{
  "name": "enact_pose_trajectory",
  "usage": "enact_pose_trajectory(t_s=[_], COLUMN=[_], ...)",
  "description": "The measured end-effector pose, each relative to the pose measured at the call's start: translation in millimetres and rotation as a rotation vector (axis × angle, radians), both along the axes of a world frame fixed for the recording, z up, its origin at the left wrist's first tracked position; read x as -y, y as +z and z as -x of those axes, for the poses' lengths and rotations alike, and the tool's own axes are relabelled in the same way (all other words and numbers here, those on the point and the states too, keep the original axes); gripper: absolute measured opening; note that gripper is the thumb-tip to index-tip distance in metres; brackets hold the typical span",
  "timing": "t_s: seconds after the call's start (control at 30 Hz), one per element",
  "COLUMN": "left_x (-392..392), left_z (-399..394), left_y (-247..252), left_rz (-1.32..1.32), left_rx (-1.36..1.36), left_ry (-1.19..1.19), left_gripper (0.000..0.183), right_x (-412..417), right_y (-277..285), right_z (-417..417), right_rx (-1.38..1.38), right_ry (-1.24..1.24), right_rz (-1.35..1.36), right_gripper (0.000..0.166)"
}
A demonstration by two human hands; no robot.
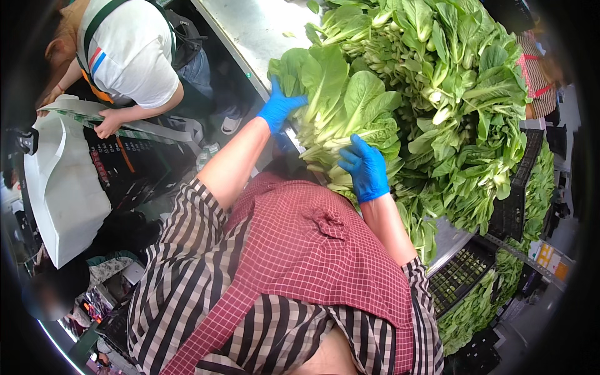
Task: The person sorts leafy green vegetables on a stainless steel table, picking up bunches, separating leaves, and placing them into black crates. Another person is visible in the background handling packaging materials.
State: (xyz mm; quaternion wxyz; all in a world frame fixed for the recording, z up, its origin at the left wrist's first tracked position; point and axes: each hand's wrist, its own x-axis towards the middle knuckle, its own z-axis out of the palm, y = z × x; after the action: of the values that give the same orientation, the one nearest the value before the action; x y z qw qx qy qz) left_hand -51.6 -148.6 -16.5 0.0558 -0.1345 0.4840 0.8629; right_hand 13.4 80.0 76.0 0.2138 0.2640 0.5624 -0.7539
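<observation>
My left hand [280, 107], in a blue glove, lies against the outer leaves of a loose group of leafy greens [347, 108] at the table's near edge. Its thumb and fingers are spread about the leaves; whether it grips them is unclear. My right hand [364, 166], gloved in blue too, is at the near right side of the same greens, by their pale stalks, with its fingers slightly bent. Whether its fingertips touch the stalks cannot be told. Behind and to the right rises a large heap of leafy greens [450, 84], stalks and leaves mixed.
A metal table [255, 35] bears the heap. At the left, a co-worker in a white shirt [136, 51] handles a white foam box [70, 173] beside black crates. Black plastic crates [457, 276] with greens stand at the lower right. Another person [539, 79] is beyond the heap.
</observation>
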Motion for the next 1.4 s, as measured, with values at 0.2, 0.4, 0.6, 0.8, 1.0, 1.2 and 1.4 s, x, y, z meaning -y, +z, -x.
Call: enact_pose_trajectory(t_s=[0.2,0.4,0.6,0.8,1.0,1.2,1.4], left_x=[11,0,5,-15,-17,-16,-11], left_z=[9,10,15,15,0,-13,-6], left_y=[-5,2,14,8,44,98,161], left_rz=[-0.244,0.023,-0.113,-0.03,-0.002,-0.057,-0.096], left_rx=[0.086,-0.045,0.011,-0.041,-0.034,-0.043,-0.212], left_ry=[-0.131,-0.135,-0.235,-0.188,-0.197,-0.162,-0.171], left_gripper=[0.112,0.076,0.067,0.069,0.064,0.059,0.049], right_x=[18,18,15,23,31,33,36], right_y=[3,-15,-18,-13,11,55,107], right_z=[20,20,40,48,44,37,51], right_rx=[-0.024,-0.014,0.017,0.047,0.01,-0.172,-0.328], right_ry=[0.118,0.032,0.037,0.122,0.166,0.307,0.299], right_rz=[-0.27,-0.254,-0.091,-0.08,-0.047,0.086,0.26], right_gripper=[0.036,0.035,0.035,0.046,0.053,0.049,0.041])
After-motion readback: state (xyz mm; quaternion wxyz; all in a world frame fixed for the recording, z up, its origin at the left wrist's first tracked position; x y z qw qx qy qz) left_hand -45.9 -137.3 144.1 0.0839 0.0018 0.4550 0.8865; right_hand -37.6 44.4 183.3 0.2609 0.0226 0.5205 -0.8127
